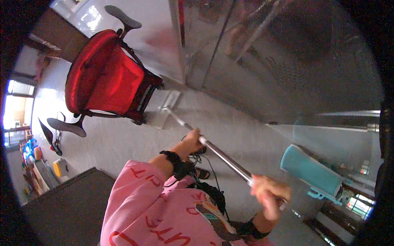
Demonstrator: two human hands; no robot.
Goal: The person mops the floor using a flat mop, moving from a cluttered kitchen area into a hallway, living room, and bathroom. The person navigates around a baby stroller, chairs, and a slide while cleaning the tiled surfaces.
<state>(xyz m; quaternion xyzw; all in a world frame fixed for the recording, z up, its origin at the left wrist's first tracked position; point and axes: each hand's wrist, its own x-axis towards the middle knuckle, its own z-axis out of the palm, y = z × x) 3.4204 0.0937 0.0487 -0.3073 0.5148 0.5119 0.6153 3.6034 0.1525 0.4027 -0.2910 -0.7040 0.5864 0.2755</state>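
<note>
Wearer: one person in a pink top [139,209] with red lettering, seen from above; a dark strap sits on each wrist, two in all
Right hand: the right hand [269,192] is nearest the camera, fingers curled shut around the top end of the mop handle [223,158]; it looks slightly blurred
Left hand: the left hand [191,139] is closed around the same pole further down, well apart from the right hand
Mop handle: one long silver pole, slanting from the lower right up to the upper left, held by both hands
Feet: dark sandals [201,164] show on the floor just below the pole, between the two hands; cables hang from the chest over them
Mop head: one flat pale pad [166,108] lying on the grey floor [123,143], touching the base of the red chair [108,78]
Chair: one red office chair with a dark headrest and two dark armrests, tilted in the fisheye view
Cabinet: one dark box-shaped piece of furniture [69,201] at the lower left; closed top, contents cannot be told
Teal object: one teal padded thing [310,170] on the right, beside a glass panel [336,139]
Far left: a small cluster of colourful items [35,158] by the wall, too small to count or to tell any containers
Far wall: shiny metal panels [254,49] behind the chair
</note>
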